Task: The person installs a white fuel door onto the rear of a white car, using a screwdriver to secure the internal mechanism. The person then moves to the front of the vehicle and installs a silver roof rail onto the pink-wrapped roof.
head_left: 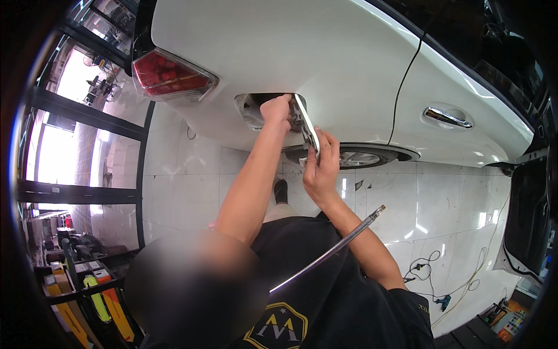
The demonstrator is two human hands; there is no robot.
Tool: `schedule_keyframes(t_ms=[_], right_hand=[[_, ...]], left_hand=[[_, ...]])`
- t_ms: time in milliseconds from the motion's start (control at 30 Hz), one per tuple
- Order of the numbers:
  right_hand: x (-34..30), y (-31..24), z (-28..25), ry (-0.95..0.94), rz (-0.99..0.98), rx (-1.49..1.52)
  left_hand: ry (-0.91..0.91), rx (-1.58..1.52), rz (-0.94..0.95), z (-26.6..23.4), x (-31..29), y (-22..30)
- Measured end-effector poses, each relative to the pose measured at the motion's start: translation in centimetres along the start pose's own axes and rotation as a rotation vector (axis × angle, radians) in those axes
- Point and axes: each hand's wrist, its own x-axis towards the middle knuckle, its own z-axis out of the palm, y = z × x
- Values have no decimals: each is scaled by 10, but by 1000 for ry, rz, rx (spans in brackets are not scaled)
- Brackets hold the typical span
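Two bare hands work at the side of a glossy white car body point(325, 64). At far left, a dark shelf point(75, 285) carries small boxes in yellow and orange and one long yellow-green package; their print is too small to tell. Above it, the red tail lamp point(171, 75) is smooth plastic with a ribbed inside. The left hand point(276, 110) is closed and reaches into the dark fuel filler opening point(256, 107); what it grips is hidden. Just beside it, the right hand point(321, 166) pinches the thin white fuel door flap point(307, 125) by its lower edge, fingers curled around it. A long metal rod point(331, 250) crosses the black shirt. At right shines a chrome door handle point(446, 118) above glossy white floor tiles point(442, 198).
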Motion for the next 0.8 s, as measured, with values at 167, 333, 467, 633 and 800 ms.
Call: schedule_keyframes(t_ms=[167,333,467,633,800], right_hand=[[-3,0,1,15,-1,7],[-4,5,3,6,-39,1],[-3,2,2,0,-10,9],[-4,1,3,18,20,13],[-4,5,5,49,-55,-37]], left_hand=[[-45,-1,39,-6,-2,-5],[-14,-35,54,-2,0,-3],[48,-55,113,2,-7,1],[8,-81,1,-3,-17,-2],[-60,-20,29,-7,-13,-9]])
